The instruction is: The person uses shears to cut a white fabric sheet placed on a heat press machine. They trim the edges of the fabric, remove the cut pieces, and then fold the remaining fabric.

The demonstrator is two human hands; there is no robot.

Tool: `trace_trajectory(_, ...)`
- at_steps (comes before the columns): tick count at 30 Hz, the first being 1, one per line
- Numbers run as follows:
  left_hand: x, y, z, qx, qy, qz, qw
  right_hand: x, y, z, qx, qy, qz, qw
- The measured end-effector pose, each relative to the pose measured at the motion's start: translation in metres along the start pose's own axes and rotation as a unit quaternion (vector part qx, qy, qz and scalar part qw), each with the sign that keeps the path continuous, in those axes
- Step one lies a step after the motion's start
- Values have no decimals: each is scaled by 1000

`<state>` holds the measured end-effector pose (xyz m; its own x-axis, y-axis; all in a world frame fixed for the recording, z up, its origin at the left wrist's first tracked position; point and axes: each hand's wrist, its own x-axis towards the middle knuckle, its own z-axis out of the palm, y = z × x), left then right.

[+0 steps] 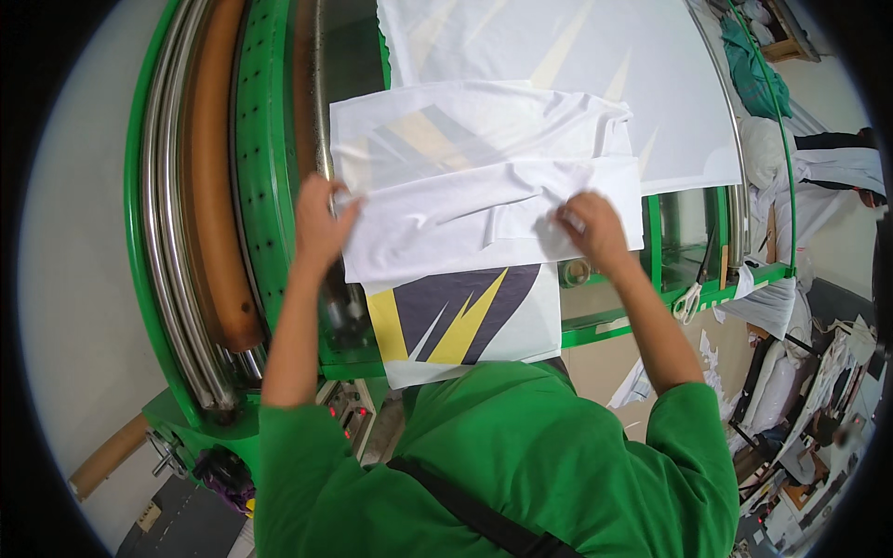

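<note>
A white piece of fabric (446, 223) lies across the bed of a green machine (265, 139). My left hand (321, 228) grips its left edge. My right hand (591, 228) pinches its right side near a crease. Under it, towards me, lies a printed panel (460, 321) with yellow and dark purple spikes on white. Behind it sits another white piece with a faint grey and yellow print (484, 126), and a larger white sheet (558, 56) runs farther back.
Steel rollers (177, 205) and a brown tube (219, 186) curve along the machine's left side. A control panel with red lights (349, 414) sits below. Scissors (688, 302) hang on the right rail. Fabric piles (800, 372) and another person's sleeve (837, 167) are at right.
</note>
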<state>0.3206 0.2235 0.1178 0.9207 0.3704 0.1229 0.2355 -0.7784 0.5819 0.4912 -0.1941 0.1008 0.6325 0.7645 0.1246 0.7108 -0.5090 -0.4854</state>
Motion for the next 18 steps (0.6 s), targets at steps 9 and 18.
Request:
trace_trajectory(9,-120,7,32,-31,-77,12,996,-29,-32,40,16,56,63,996)
trace_trajectory(18,-127,4,20,-143,-37,-12,989,-43,-57,-7,48,72,55,995)
